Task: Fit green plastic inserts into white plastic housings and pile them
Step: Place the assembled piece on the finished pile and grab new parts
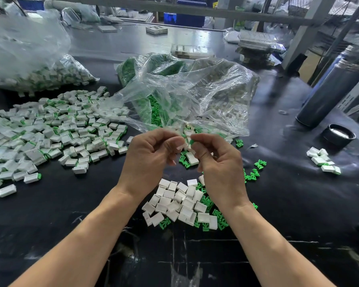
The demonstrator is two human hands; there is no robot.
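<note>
My left hand [151, 154] pinches a small white housing [180, 146] at its fingertips. My right hand [218, 160] pinches a green insert [192, 142] right beside that housing, the two parts touching or nearly so. A further white housing [192, 158] shows under the right hand's curled fingers; whether the hand holds it I cannot tell. Below the hands lies a heap of empty white housings [180, 201] mixed with loose green inserts [220, 220]. A wide pile of fitted white-and-green pieces [56, 129] spreads over the left of the dark table [288, 204].
Clear plastic bags [191, 90] with green inserts and white housings lie just beyond my hands; another full bag [29, 65] sits far left. A grey metal flask [332, 92] and its black cap [339, 134] stand right. Several fitted pieces [323, 160] lie right.
</note>
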